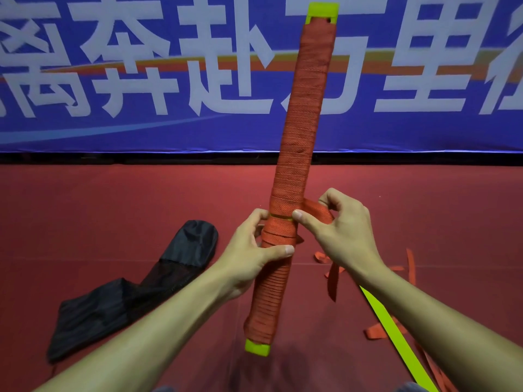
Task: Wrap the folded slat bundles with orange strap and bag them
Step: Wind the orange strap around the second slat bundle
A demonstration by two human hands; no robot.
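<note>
Head view. Slat bundle [297, 154] held nearly upright at centre, leaning slightly right toward the top. It is wound in orange strap [304, 89] over almost its whole length. Yellow-green end caps show bare at the top [322, 12] and bottom [257, 348]. A thin yellow-green line of uncovered slat shows between turns, level with the thumbs.

Left hand [252, 250] grips the bundle a little below its middle, thumb laid across the front, fingers curled round the back. Right hand [345, 230] is just beside the bundle on its right. Its thumb tip presses on the wrapped face, and its curled fingers pinch the strap's free length where it leaves the bundle's right edge.

From the right hand the strap hangs down behind the wrist. Its loose coils [376, 332] lie scattered on the red floor [113, 199] at near right, partly hidden by the right forearm.

A yellow-green flat strip [396, 332] runs diagonally across the near right, over the loose strap. I cannot tell what it belongs to.

Black bag [135, 292] lies flat and crumpled on the floor at near left, well apart from the bundle.

Far side: blue banner [169, 128] with large white characters; the bundle's upper half crosses in front of it.
</note>
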